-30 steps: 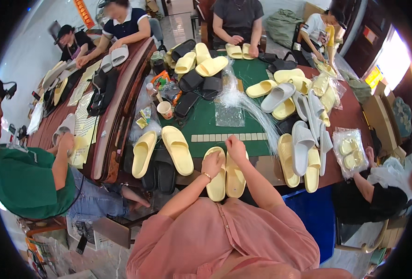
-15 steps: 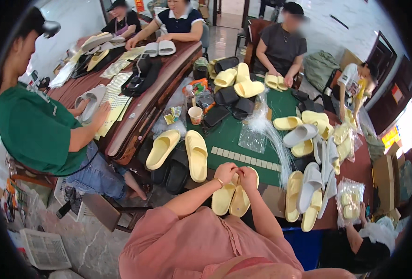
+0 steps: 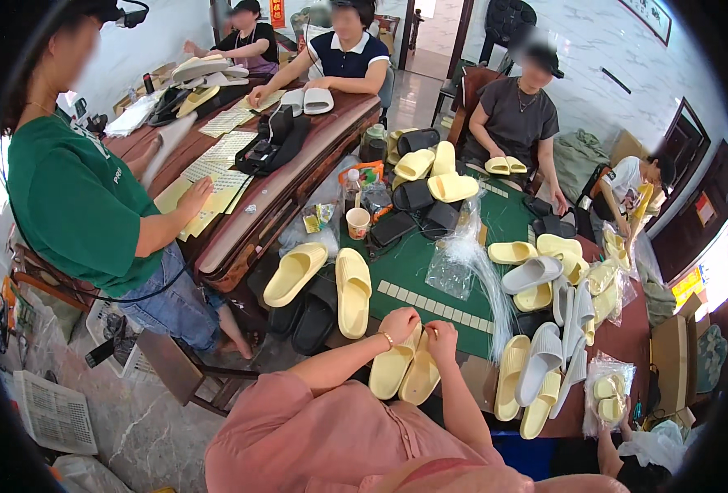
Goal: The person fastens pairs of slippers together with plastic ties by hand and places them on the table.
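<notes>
In front of me lies a pair of pale yellow slippers, the left slipper (image 3: 390, 371) and the right slipper (image 3: 419, 376) side by side near the table's close edge. My left hand (image 3: 400, 324) is over the far end of the pair, its fingertips pinched together. Just to its right, my right hand (image 3: 440, 338) is also pinched, at the far end of the right slipper. Whatever thin thing the fingers hold is too small to make out. Beyond them, a bundle of clear plastic strands (image 3: 485, 283) lies on the green mat (image 3: 409, 275).
Two yellow slippers (image 3: 354, 293) stand left of my hands. Yellow and grey slippers (image 3: 539, 361) pile up at the right. A paper cup (image 3: 358, 222) and a row of pale tiles (image 3: 434, 306) are farther off. A person in green (image 3: 93, 197) stands left; others sit around.
My hands have parted slightly from where they met. The person in green has shifted the grey slipper away leftward. A seated person across has moved one hand from yellow slippers to black ones.
</notes>
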Available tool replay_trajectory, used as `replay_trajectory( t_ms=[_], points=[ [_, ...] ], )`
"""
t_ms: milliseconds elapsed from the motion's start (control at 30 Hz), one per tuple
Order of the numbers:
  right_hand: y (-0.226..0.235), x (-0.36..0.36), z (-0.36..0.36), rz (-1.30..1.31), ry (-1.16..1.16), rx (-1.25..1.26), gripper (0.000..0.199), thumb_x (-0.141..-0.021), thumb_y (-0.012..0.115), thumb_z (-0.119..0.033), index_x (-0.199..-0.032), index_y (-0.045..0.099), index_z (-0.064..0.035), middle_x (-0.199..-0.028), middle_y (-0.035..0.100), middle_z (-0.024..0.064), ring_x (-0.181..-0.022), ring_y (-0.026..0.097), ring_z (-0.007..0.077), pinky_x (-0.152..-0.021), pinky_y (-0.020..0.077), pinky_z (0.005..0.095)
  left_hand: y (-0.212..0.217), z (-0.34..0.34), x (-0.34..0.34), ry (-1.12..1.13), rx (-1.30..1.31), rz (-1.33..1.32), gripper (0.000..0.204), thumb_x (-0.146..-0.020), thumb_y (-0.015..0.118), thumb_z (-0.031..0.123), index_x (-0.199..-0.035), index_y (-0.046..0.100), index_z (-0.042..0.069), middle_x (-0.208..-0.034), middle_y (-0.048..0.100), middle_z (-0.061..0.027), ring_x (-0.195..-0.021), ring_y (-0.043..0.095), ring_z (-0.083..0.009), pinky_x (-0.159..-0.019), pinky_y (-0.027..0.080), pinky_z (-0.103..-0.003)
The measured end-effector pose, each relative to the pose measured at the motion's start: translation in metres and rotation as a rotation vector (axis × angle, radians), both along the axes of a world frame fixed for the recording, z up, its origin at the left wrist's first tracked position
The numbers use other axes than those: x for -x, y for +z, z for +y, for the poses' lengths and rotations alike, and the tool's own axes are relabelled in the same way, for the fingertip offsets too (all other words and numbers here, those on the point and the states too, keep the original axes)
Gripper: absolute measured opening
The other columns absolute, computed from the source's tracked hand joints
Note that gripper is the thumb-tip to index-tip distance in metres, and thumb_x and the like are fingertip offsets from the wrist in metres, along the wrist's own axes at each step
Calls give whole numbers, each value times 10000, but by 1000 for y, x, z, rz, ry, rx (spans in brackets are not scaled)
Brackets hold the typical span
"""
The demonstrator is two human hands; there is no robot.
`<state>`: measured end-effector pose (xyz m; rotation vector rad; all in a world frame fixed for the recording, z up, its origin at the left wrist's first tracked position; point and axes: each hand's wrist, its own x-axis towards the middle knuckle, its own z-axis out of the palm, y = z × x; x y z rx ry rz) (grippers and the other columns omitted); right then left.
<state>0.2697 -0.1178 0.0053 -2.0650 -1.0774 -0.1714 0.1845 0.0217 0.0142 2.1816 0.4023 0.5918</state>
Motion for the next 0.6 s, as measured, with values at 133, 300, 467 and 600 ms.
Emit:
replay_trajectory(
  t_ms=[133, 300, 467, 600],
  points=[
    [0, 1, -2, 22, -8, 22, 31, -716, 612, -69, -741, 601, -84, -752, 603, 64, -771, 550, 276, -688, 412, 394, 10, 0, 4, -101, 142, 60, 176, -784, 590, 210, -806, 604, 35, -766, 621, -119, -693, 608, -269, -628, 485, -358],
    [-4, 4, -1, -18, 21, 34, 33, -701, 604, -60, -718, 578, -71, -730, 588, 87, -764, 541, 296, -692, 407, 408, 5, 3, 6, -156, 84, 125, 152, -757, 604, 189, -782, 608, 39, -759, 632, -104, -691, 617, -245, -624, 488, -337],
    [-4, 8, -2, -66, 26, 14, 45, -688, 617, -33, -715, 586, -51, -733, 594, 101, -727, 537, 312, -662, 427, 415, 3, -1, 7, -165, 68, 151, 154, -759, 594, 194, -782, 606, 42, -756, 631, -105, -678, 612, -255, -619, 487, -344],
    [-4, 10, 1, -14, 37, -21, 43, -692, 612, -24, -723, 585, -34, -729, 586, 112, -723, 538, 310, -658, 431, 404, 5, 1, 12, -116, 120, 127, 160, -762, 585, 205, -765, 598, 45, -744, 620, -116, -680, 601, -275, -611, 479, -364]
  ],
)
